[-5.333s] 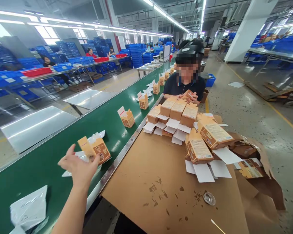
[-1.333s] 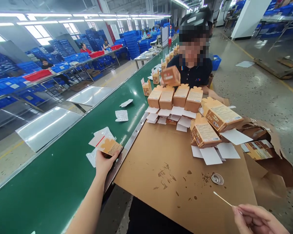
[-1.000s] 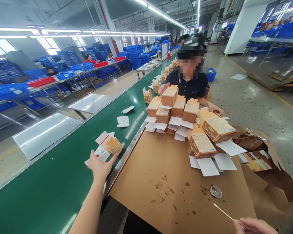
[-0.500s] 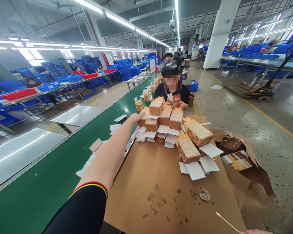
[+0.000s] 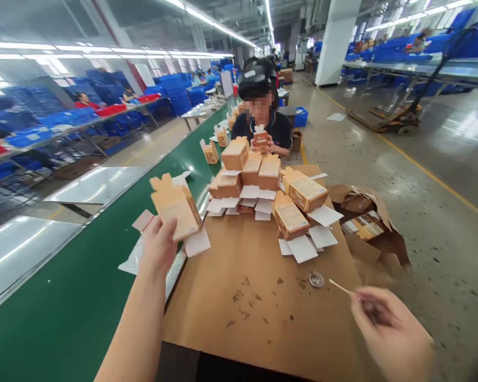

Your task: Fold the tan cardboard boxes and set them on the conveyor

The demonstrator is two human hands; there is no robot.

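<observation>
My left hand [image 5: 162, 241] grips a brown and cream carton [image 5: 177, 209] with its flaps sticking out, held up over the edge of the green belt. Between the closed fingers of my right hand [image 5: 386, 323] is a thin cotton swab [image 5: 339, 286], its tip pointing left. Just beyond that tip, a small round metal dish [image 5: 316, 279] rests on the cardboard surface [image 5: 207, 297]. Several similar cartons [image 5: 269, 172] with white flaps are piled at the far end of the cardboard. Two more [image 5: 291, 215] lean together at the right of the pile.
Along the left runs a green conveyor belt [image 5: 79, 281] with clear plastic bags [image 5: 132, 257] and cartons [image 5: 210, 152] on it. A person [image 5: 281, 130] sits beyond the pile, holding a carton. An open brown bag [image 5: 396, 239] with flat printed pieces is at the right.
My left hand has come back from the pile with a carton. My right hand has moved further into view with the swab. The view has shifted, and the person's hands have drawn closer to the face.
</observation>
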